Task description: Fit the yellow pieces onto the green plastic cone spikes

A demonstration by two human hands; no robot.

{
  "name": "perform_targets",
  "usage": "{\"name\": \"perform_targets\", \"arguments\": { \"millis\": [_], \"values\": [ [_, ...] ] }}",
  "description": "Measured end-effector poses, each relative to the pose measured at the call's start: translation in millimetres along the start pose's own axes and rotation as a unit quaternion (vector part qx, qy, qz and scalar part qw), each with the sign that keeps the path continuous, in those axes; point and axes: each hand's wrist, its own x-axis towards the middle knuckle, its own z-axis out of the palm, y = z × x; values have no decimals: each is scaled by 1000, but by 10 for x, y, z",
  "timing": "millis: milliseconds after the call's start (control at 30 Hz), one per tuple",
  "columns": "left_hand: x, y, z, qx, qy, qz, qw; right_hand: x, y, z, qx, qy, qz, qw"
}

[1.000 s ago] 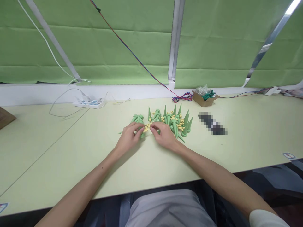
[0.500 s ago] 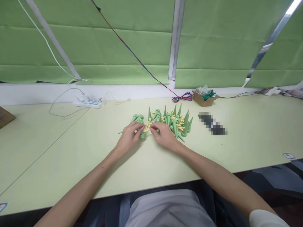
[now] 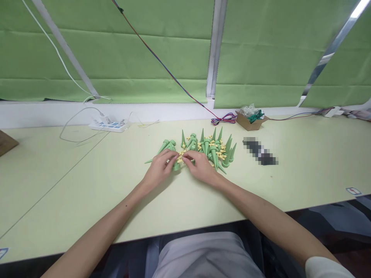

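Note:
In front of me, my left hand [image 3: 160,165] is closed, its thumb and fingers curled around a green plant-watering spike. The round collar of that green spike [image 3: 176,166] shows under my thumb; the rest is hidden by the hand. My right hand [image 3: 200,166] pinches close to the left fingertips, at a small yellow valve piece [image 3: 180,157] that the fingers partly cover. More green spikes [image 3: 214,154] stand and lie just beyond my right hand, with loose yellow pieces [image 3: 222,151] among them. Several green spikes [image 3: 165,144] lie behind my left hand.
A small cardboard box [image 3: 249,124] with plastic bags and green ties stands at the back. Beside it lies a coiled red-and-blue cable [image 3: 223,119]. A power strip [image 3: 111,126] sits back left. A blurred dark object [image 3: 260,151] lies to the right on the table [image 3: 87,185].
My hands have drawn slightly closer together; the left moved a little right with the green collar beneath it, and the right fingertips shifted a little left. The surrounding spikes stay put.

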Motion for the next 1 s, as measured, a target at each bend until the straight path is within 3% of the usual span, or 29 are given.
{"name": "perform_targets", "arguments": {
  "millis": [333,600,1000],
  "values": [
    [-13,20,3,-18,-15,-16,1000,-7,-19,-6,7,-2,5,1000],
    [-36,38,46,-155,-51,-104,981,-6,1,-1,14,-1,5,1000],
    [-22,51,62,-196,-44,-120,972,-10,-10,-7,27,-8,14,999]
  ]
}}
